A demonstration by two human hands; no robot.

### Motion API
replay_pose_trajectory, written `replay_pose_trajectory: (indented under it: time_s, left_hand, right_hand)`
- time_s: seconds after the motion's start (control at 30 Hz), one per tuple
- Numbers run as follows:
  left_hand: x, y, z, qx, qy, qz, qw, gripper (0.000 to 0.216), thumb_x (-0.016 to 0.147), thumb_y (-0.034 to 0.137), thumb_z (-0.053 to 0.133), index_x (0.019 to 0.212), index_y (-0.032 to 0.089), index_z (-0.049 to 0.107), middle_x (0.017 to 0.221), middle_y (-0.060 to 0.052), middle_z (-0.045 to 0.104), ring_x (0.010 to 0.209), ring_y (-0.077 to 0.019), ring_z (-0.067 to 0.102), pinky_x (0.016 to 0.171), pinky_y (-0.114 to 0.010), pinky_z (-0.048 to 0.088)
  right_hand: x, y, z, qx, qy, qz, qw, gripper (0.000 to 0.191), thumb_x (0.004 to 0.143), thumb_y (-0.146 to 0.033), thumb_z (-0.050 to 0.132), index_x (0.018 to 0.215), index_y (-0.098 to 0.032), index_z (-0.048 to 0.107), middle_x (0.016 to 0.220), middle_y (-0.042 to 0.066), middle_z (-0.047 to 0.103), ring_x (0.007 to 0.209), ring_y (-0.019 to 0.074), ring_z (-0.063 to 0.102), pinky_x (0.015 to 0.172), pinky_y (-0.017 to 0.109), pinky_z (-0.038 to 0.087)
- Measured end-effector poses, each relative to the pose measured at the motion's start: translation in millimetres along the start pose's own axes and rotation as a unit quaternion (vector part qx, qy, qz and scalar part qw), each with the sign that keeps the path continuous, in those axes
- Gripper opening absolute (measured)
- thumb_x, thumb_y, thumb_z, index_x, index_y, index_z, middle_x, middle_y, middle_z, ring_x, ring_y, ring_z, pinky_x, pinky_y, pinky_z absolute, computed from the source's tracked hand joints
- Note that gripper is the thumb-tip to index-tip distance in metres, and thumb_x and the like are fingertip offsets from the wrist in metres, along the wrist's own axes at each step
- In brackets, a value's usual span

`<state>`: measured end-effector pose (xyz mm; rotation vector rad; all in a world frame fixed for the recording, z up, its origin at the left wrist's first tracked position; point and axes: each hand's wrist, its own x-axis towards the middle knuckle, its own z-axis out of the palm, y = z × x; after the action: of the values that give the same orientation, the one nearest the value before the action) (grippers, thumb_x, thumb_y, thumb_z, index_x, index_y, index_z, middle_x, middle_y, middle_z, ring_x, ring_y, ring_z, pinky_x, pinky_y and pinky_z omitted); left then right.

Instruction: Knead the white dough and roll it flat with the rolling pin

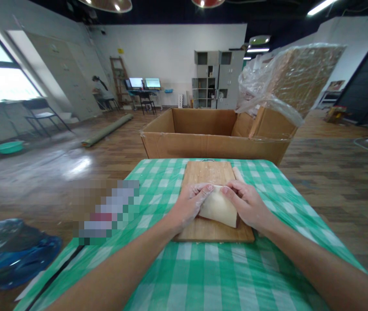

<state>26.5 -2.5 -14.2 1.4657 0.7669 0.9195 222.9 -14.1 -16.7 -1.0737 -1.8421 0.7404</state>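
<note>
A pale sheet of dough (219, 208) hangs between my two floury hands, over a wooden cutting board (208, 170). Its upper edge is pinched on the left by my left hand (193, 201), thumb pressed on the near face. On the right, my right hand (246, 199) grips the same edge, thumb in front and fingers behind. The sheet's lower edge slants down to the right, close above the board; whether it touches cannot be made out. Beyond my right hand lies a pale rolling pin (237, 174), mostly hidden.
A green checked cloth (210, 276) covers the table. A pixelated object (109, 211) with a black cord lies at its left. Past the far edge stands a large cardboard box (216, 144). A blue plastic bag (15, 255) is at the lower left. Far back, a person (103, 90) sits.
</note>
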Motion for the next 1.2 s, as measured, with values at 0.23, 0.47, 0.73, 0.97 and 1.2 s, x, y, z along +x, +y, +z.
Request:
replay_pose_trajectory:
  time_s: [0.23,0.47,0.73,0.97,1.2]
  left_hand:
    - [-7,-6,10,0.025,-0.036,-0.103,0.994,0.043,0.086,0.055,0.067,0.093,0.013,0.065,0.068,-0.006,0.069,0.046,-0.0142,0.062,0.039,-0.022,0.048]
    - [-7,-5,10,0.034,-0.059,-0.129,0.989,0.047,0.089,0.061,0.060,0.085,0.014,0.062,0.054,-0.002,0.063,0.037,-0.0113,0.056,0.032,-0.017,0.041]
    - [-9,7,12,0.017,-0.018,-0.105,0.994,0.045,0.088,0.059,0.063,0.083,0.014,0.064,0.049,0.001,0.060,0.032,-0.0106,0.051,0.028,-0.018,0.039]
    - [-3,-4,14,-0.161,0.018,-0.065,0.985,0.052,0.074,0.044,0.085,0.111,0.012,0.067,0.101,-0.011,0.074,0.085,-0.0201,0.072,0.072,-0.028,0.059]
    - [-3,-5,20,-0.158,0.028,-0.082,0.984,0.047,0.070,0.043,0.087,0.102,0.012,0.071,0.091,-0.009,0.075,0.078,-0.0193,0.069,0.068,-0.028,0.057]
  right_hand:
    - [-1,1,2,0.176,-0.011,0.112,0.978,0.038,0.094,-0.058,0.053,0.089,-0.021,0.055,0.069,-0.002,0.057,0.055,0.0137,0.052,0.046,0.024,0.038]
    - [-1,0,0,0.011,0.017,0.046,0.999,0.046,0.094,-0.059,0.052,0.069,-0.020,0.059,0.064,0.002,0.059,0.068,0.0195,0.058,0.055,0.028,0.048]
    - [-6,2,6,0.118,-0.029,0.133,0.984,0.048,0.095,-0.065,0.047,0.090,-0.020,0.063,0.060,0.002,0.064,0.037,0.0138,0.054,0.027,0.021,0.033]
    - [-6,-2,9,0.111,0.050,0.131,0.984,0.050,0.095,-0.067,0.044,0.096,-0.020,0.062,0.058,0.001,0.062,0.037,0.0157,0.054,0.028,0.024,0.038]
    - [-3,5,10,0.060,0.129,0.079,0.987,0.052,0.096,-0.067,0.042,0.095,-0.021,0.065,0.065,0.004,0.063,0.060,0.0224,0.063,0.042,0.027,0.043]
